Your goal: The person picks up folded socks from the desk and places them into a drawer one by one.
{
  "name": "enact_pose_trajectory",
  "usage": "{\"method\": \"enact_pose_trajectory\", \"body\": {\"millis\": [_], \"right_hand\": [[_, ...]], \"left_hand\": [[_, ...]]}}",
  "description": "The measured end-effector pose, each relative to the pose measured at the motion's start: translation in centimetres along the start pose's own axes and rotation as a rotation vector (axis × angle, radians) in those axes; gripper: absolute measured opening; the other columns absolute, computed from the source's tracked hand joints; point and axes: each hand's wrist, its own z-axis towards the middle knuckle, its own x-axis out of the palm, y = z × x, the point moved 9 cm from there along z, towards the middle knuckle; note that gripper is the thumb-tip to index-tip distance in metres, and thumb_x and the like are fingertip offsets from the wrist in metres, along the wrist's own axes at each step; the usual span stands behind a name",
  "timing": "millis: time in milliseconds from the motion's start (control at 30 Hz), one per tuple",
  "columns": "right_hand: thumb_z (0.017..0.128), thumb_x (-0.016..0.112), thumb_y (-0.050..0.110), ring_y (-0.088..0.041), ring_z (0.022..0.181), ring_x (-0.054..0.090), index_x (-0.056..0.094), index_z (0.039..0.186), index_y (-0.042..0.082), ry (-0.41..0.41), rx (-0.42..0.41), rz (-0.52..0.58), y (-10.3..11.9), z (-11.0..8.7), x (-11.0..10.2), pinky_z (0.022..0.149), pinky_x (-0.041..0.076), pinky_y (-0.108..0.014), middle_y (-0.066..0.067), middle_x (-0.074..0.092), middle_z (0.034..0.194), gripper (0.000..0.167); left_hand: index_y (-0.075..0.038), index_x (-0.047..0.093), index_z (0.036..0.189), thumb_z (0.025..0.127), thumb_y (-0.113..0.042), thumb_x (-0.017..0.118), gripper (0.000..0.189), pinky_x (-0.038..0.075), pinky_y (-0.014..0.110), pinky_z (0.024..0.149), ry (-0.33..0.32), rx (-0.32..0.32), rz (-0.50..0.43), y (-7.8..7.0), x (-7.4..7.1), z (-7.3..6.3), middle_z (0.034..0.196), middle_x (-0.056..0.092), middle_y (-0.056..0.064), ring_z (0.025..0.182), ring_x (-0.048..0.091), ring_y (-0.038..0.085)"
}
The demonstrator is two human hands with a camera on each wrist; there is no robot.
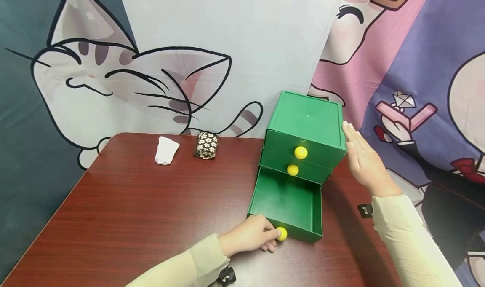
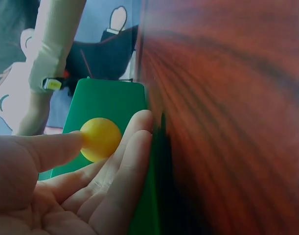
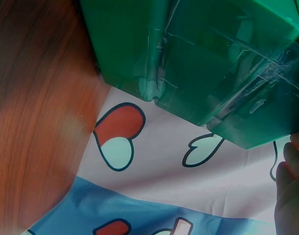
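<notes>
A green three-drawer box stands at the back right of the table, each drawer front bearing a round yellow knob. Its bottom drawer is pulled out and holds nothing, while the upper two are in. My left hand pinches the bottom drawer's yellow knob between thumb and fingers. Straight fingers of my right hand lie along the right side of the box near its top. In the right wrist view, the fingers show at the box's edge, with clear tape over the box's side.
A folded white cloth and a rolled black cloth with white flowers lie near the back edge of the reddish-brown table. A cartoon-printed curtain hangs right behind the table and along its right side.
</notes>
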Motion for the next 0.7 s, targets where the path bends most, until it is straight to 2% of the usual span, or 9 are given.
{"method": "enact_pose_trajectory", "body": {"millis": [200, 400, 567, 700], "right_hand": [[0.111, 0.030, 0.016, -0.033, 0.151, 0.026, 0.032, 0.155, -0.005, -0.003, 0.000, 0.002, 0.0, 0.0, 0.0, 0.124, 0.013, -0.029, -0.025, 0.034, 0.158, 0.049], [0.111, 0.029, 0.017, -0.034, 0.151, 0.027, 0.032, 0.155, -0.005, -0.004, -0.002, 0.006, 0.0, 0.1, 0.0, 0.124, 0.013, -0.030, -0.025, 0.034, 0.158, 0.049], [0.111, 0.029, 0.016, -0.033, 0.151, 0.026, 0.031, 0.155, -0.005, 0.003, 0.000, 0.004, 0.0, 0.1, -0.1, 0.124, 0.012, -0.029, -0.025, 0.034, 0.159, 0.049], [0.111, 0.028, 0.016, -0.034, 0.151, 0.026, 0.031, 0.155, -0.005, 0.008, 0.004, 0.004, 0.0, 0.1, 0.0, 0.124, 0.012, -0.030, -0.025, 0.033, 0.159, 0.049]], "left_hand": [[-0.001, 0.076, 0.081, 0.099, -0.016, 0.066, 0.025, 0.054, 0.021, 0.051, 0.008, -0.007, 0.022, 0.1, 0.4, -1.2, 0.059, 0.068, -0.001, 0.055, 0.067, 0.010], [-0.004, 0.077, 0.081, 0.098, -0.017, 0.066, 0.025, 0.053, 0.019, 0.053, -0.001, 0.025, 0.077, -0.2, 0.4, -1.7, 0.058, 0.067, -0.004, 0.053, 0.064, 0.006], [-0.012, 0.078, 0.081, 0.099, -0.024, 0.064, 0.026, 0.049, 0.017, 0.057, -0.017, 0.069, 0.232, -0.8, 0.1, -1.9, 0.058, 0.066, -0.010, 0.053, 0.059, -0.001], [-0.014, 0.077, 0.080, 0.100, -0.027, 0.062, 0.028, 0.048, 0.016, 0.056, 0.010, 0.084, 0.336, -1.3, 0.0, -2.2, 0.060, 0.065, -0.012, 0.052, 0.056, -0.003]]}}
